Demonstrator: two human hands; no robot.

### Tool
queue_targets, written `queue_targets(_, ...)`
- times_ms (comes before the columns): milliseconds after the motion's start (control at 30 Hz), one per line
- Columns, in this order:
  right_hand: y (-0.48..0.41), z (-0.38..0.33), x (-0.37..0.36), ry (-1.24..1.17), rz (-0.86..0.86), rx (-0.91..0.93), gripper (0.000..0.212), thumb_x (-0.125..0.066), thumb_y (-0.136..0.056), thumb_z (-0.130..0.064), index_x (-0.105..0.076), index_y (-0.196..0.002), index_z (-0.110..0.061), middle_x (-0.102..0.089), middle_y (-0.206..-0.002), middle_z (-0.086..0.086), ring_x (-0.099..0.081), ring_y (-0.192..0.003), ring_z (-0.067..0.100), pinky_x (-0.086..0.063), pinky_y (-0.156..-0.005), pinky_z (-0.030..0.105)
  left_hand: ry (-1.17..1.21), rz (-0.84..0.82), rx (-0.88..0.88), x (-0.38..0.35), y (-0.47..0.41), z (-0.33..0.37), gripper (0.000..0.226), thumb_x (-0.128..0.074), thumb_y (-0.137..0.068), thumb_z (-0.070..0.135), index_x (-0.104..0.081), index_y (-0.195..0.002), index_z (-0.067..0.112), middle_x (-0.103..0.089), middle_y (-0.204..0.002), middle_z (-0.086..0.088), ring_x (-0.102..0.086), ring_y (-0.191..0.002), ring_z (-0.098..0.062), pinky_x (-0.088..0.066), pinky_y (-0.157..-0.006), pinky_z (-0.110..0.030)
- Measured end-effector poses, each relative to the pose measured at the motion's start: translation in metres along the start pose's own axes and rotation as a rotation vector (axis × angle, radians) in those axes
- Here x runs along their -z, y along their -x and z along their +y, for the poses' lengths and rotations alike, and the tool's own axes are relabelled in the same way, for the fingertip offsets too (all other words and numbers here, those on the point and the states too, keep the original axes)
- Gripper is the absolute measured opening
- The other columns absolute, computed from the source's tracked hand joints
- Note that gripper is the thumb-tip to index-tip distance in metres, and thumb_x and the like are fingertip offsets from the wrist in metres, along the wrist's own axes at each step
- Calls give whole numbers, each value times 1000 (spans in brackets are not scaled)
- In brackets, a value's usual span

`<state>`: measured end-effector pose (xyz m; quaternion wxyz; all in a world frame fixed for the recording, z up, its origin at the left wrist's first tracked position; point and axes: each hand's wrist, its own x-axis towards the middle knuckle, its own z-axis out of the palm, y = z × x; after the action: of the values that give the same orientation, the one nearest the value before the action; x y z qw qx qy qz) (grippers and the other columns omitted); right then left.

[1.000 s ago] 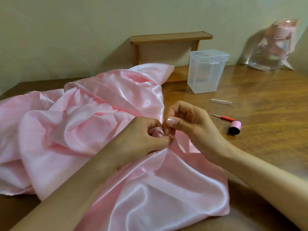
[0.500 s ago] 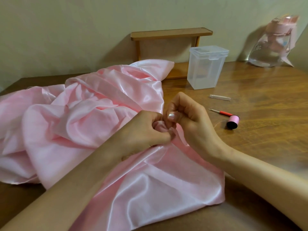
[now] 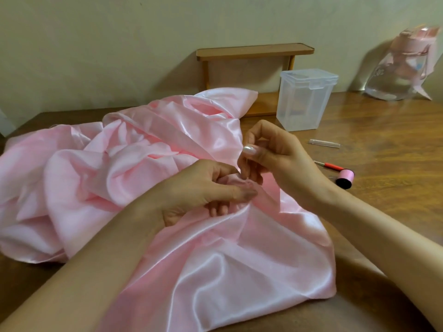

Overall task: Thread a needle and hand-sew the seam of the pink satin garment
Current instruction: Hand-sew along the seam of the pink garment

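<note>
Head: garment (image 3: pixel 134 178), wooden table (image 3: pixel 393 202), beige wall (image 3: pixel 96 44)

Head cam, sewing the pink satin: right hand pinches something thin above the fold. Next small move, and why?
Probably draw the right hand up and away to pull the stitch snug. Its fingers pinch a thin line, needle or thread, I cannot tell which. It runs down into the fold of the pink satin garment that the left hand pinches steady.
</note>
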<state>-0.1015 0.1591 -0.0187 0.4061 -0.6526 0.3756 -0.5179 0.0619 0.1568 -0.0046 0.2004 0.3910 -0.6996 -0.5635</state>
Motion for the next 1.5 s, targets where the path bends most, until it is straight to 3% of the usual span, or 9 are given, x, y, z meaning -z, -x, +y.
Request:
queue_targets(233,6,-3,8,-204,-93,-33,14,-61,-83,3,-56,-86,-10,-58,-66,8,-54,-59,15,-46,-55,19,272,-34,107,12,6,7,4,-66,-68,11,-68,-70,13,-52,-58,-2,-45,-35,-1,-29,-30,-7)
queue_targets(467,4,-2,12,-242,-39,-12,11,-66,-76,-8,-65,-68,-16,-62,-65,11,-55,-57,18,-45,-52,22,399,41,114,13,4,10,5,-63,-66,12,-66,-68,8,-60,-51,-2,-58,-42,-4,-45,-37,-11)
queue_targets(833,5,-10,16,-339,48,-15,14,-53,-88,-3,-49,-76,-8,-63,-62,7,-55,-53,16,-45,-51,23,366,60,35,6,5,7,8,-68,-64,21,-69,-58,15,-50,-48,4,-41,-37,-2,-38,-38,-11)
queue_targets(967,4,-14,21,-381,134,-16,16,-49,-90,0,-47,-75,-7,-61,-59,5,-53,-51,12,-45,-51,20,211,122,-5,6,5,8,19,-68,-63,27,-63,-47,17,-50,-46,4,-39,-33,-2,-34,-35,-10)
queue_targets(1033,1,-16,22,-399,158,-4,13,-52,-85,-6,-47,-74,-8,-60,-59,5,-52,-50,12,-44,-50,20,183,128,16,6,5,6,16,-70,-60,28,-64,-55,14,-51,-45,3,-41,-33,-2,-33,-34,-10)
queue_targets(1133,2,-19,22,-444,156,1,11,-52,-84,-8,-47,-75,-7,-58,-60,7,-55,-48,13,-48,-48,22,145,117,54,6,2,3,40,-71,-58,28,-62,-83,-2,-53,-45,2,-42,-33,-2,-34,-34,-9)
queue_targets(1267,3,-22,18,-575,99,31,9,-50,-85,-8,-46,-78,-6,-57,-65,10,-61,-53,16,-57,-62,35,90,103,35,8,1,1,51,-73,-58,28,-64,-90,-10,-52,-47,1,-43,-34,-2,-36,-35,-10)
queue_targets(1367,1,-23,17,-612,65,95,8,-49,-87,-8,-46,-80,-6,-55,-68,11,-59,-55,15,-56,-73,40,26,73,7,6,3,2,31,-74,-61,30,-67,-75,3,-54,-48,1,-44,-36,-4,-37,-39,-12)
queue_targets(1500,-4,-26,15,-639,16,194,9,-47,-89,-5,-46,-81,-7,-54,-68,9,-56,-55,15,-53,-82,42,-96,42,-13,3,5,1,27,-74,-67,27,-68,-76,2,-55,-51,0,-45,-40,-6,-39,-42,-15)
